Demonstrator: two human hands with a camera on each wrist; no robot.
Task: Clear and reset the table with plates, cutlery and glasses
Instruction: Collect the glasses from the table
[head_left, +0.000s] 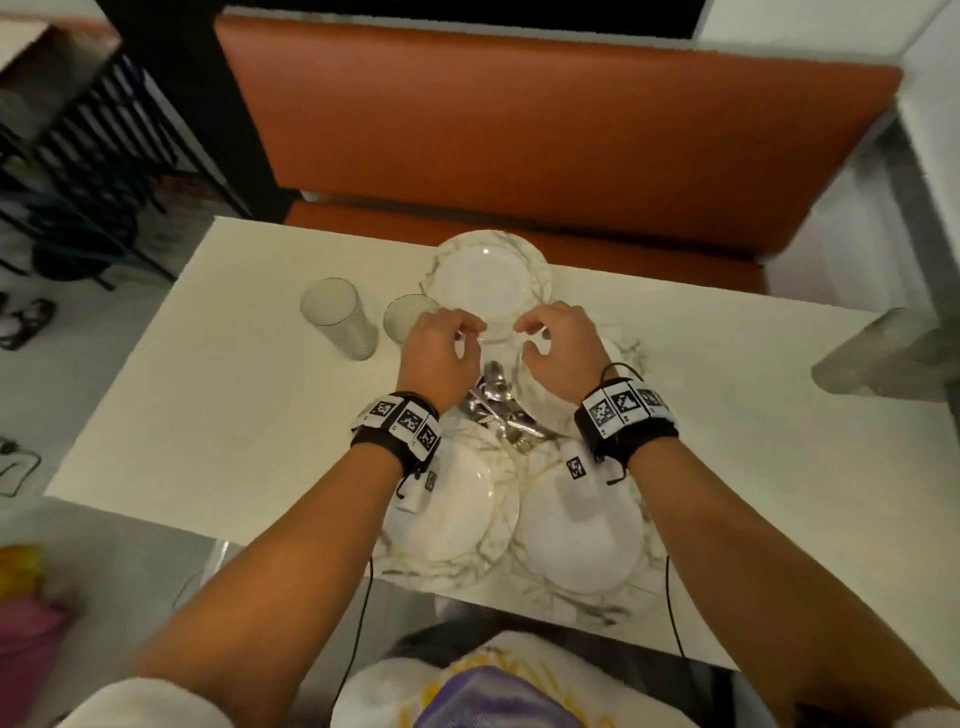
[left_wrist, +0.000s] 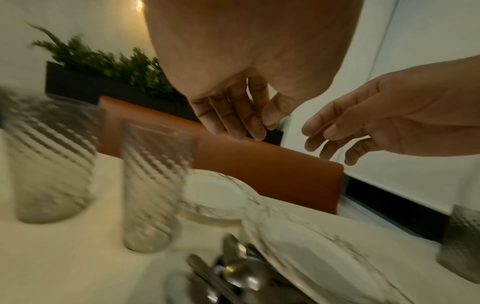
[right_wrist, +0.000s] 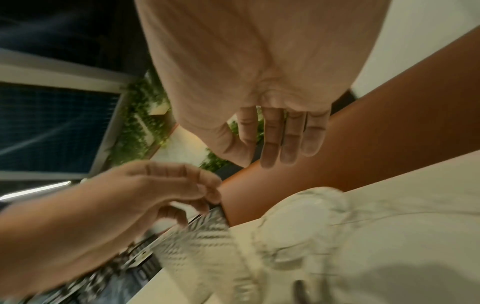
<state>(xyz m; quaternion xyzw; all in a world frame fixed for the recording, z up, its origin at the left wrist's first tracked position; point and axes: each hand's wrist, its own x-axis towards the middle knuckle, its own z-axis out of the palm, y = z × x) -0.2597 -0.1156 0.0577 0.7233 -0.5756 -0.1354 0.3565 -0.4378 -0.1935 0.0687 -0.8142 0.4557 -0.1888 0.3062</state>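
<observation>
Both hands hover empty above the middle of the white table (head_left: 208, 395). My left hand (head_left: 465, 335) and right hand (head_left: 530, 338) have loosely bent fingers, close together, just over the near rim of the far marbled plate (head_left: 485, 278). Beneath the wrists lies a pile of steel cutlery (head_left: 498, 410). Two more marbled plates sit near me, one left (head_left: 457, 519) and one right (head_left: 582, 540); a further plate (head_left: 623, 353) is partly hidden under my right hand. Two ribbed glasses (head_left: 337, 317) (head_left: 408, 317) stand left of my left hand. The left wrist view shows my left fingers (left_wrist: 233, 119) straight and empty.
An orange bench seat (head_left: 545, 130) runs along the table's far side. A third glass (head_left: 883, 358), blurred, stands at the table's right edge. A dark rack (head_left: 93, 156) stands on the floor at left. Bare tabletop lies left of the glasses and right of the plates.
</observation>
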